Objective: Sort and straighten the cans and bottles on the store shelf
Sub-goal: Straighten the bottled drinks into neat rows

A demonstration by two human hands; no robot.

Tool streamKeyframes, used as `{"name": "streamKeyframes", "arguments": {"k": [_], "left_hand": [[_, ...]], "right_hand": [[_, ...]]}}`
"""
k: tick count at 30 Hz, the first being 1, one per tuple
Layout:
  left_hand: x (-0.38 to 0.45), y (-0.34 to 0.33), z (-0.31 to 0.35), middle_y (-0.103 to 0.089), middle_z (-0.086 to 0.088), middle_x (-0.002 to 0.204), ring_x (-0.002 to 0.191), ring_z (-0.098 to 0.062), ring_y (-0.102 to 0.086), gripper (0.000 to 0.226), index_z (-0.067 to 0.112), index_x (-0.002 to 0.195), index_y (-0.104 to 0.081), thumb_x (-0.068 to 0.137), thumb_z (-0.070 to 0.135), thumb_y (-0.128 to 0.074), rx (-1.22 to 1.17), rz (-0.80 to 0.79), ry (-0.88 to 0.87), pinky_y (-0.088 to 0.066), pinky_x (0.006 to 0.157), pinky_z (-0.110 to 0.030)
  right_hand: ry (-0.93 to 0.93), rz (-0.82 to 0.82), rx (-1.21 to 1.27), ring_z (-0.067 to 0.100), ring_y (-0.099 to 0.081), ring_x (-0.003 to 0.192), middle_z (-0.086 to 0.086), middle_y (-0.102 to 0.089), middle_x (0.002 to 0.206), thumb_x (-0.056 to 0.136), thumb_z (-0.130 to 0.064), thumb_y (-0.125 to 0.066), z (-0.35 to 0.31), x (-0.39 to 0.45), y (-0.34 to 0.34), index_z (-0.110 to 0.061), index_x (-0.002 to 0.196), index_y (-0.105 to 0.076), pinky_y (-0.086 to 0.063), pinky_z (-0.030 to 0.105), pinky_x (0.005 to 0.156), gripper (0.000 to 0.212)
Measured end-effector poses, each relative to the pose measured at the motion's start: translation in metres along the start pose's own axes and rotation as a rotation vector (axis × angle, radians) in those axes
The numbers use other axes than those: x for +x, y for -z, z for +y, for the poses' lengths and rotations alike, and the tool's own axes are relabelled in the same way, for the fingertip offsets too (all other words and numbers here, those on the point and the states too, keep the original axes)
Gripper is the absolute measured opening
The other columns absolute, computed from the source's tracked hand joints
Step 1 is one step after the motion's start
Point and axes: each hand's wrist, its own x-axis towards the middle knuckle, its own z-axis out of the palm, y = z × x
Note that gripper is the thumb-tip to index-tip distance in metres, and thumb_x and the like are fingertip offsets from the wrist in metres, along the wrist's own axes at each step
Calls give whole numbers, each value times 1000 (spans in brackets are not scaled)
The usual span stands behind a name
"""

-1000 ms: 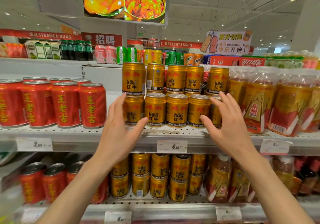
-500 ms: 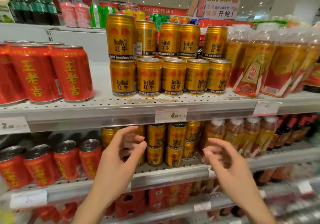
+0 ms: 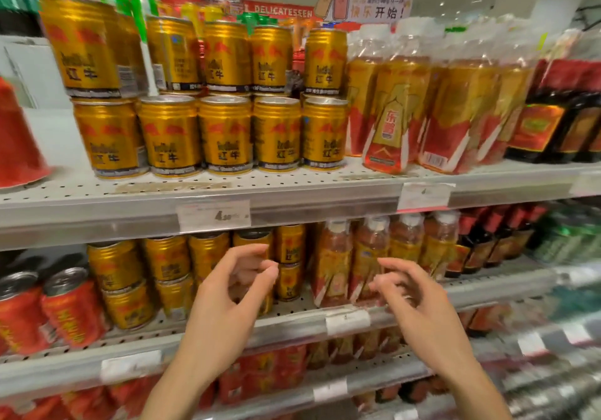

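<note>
Gold energy-drink cans [image 3: 224, 135] stand two layers high on the upper shelf [image 3: 292, 196]. More gold cans [image 3: 166, 258] are stacked on the lower shelf [image 3: 286, 317], with amber bottles [image 3: 370, 257] to their right. My left hand [image 3: 234, 292] hovers in front of the lower gold cans, fingers curled and apart, holding nothing. My right hand [image 3: 413, 292] is held before the lower amber bottles, fingers spread, empty. The picture is blurred by motion.
Amber bottles with red-gold labels [image 3: 406, 107] fill the upper shelf's right, then dark bottles [image 3: 549, 120]. Red cans [image 3: 71, 305] sit on the lower shelf's left and a red can [image 3: 16, 139] on the upper left. White price tags [image 3: 214, 214] hang on the shelf rails.
Both hands have dropped from the upper-shelf gold cans to the lower shelf. The view has swung down and to the right, closer to the shelves.
</note>
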Motion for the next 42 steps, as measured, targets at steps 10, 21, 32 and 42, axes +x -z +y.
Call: {"name": "streamKeyframes", "arguments": {"k": [10, 21, 32, 42], "left_hand": [[10, -133, 55, -75, 5, 100, 96, -13, -70, 23, 37, 109, -66, 87, 30, -68, -1, 69, -22, -53, 91, -36], [45, -155, 116, -69, 15, 97, 94, -6, -66, 26, 39, 110, -63, 88, 28, -69, 139, 221, -284, -56, 80, -33], [141, -167, 139, -32, 0, 157, 141, -8, -31, 98, 24, 158, -5, 87, 45, -69, 435, 211, -506, -33, 112, -28], [148, -173, 132, -45, -4, 148, 137, -11, -40, 99, 29, 155, -11, 82, 44, -76, 420, 321, -557, -43, 108, -35]], "right_hand": [[79, -48, -15, 10, -70, 86, -8, -74, 92, 94, -30, -68, 26, 58, 128, -39, 109, -68, -59, 28, 80, 18], [336, 65, -189, 2, -66, 86, -18, -70, 87, 94, -28, -67, -15, 101, 174, -35, 112, -65, -50, 11, 71, 20], [425, 202, -424, 19, -40, 144, -4, -35, 161, 83, -69, -63, -75, 161, 142, -35, 157, -8, -40, 43, 115, 99], [452, 310, -453, 21, -48, 138, -1, -43, 156, 83, -65, -66, -75, 158, 145, -28, 156, -12, -44, 44, 111, 98]]}}
